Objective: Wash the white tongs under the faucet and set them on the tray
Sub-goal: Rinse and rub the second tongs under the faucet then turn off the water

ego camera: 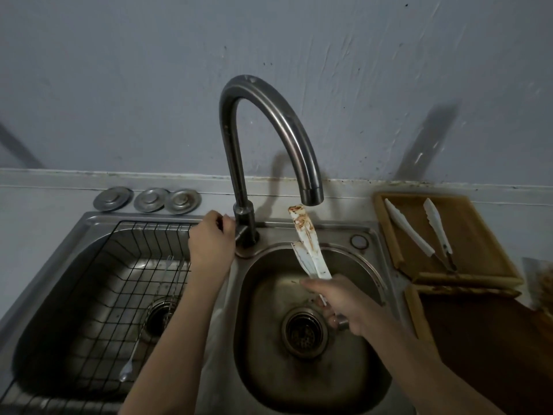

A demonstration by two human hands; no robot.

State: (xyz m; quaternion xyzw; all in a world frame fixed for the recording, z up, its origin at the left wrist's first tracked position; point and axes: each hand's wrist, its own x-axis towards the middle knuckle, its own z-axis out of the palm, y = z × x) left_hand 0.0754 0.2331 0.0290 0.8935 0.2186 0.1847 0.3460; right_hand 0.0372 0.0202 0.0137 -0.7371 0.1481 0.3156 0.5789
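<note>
My right hand (pixel 348 305) grips white tongs (pixel 308 244) by their handle end over the right sink basin (pixel 260 339). Their tips are smeared with brown sauce and point up, just left of and below the faucet (pixel 266 115) spout. No water is visible from the spout. At the faucet's base my left hand (pixel 211 238) is closed around the lever handle. A wooden tray (pixel 466 232) lies on the counter to the right, with a second pair of white tongs (pixel 419 232) resting on it.
The left basin holds a black wire rack (pixel 98 283) with a long spoon (pixel 131 357) in it. Three metal drain covers (pixel 146 199) sit behind it. A second wooden board (pixel 466 348) lies in front of the tray, near the right edge.
</note>
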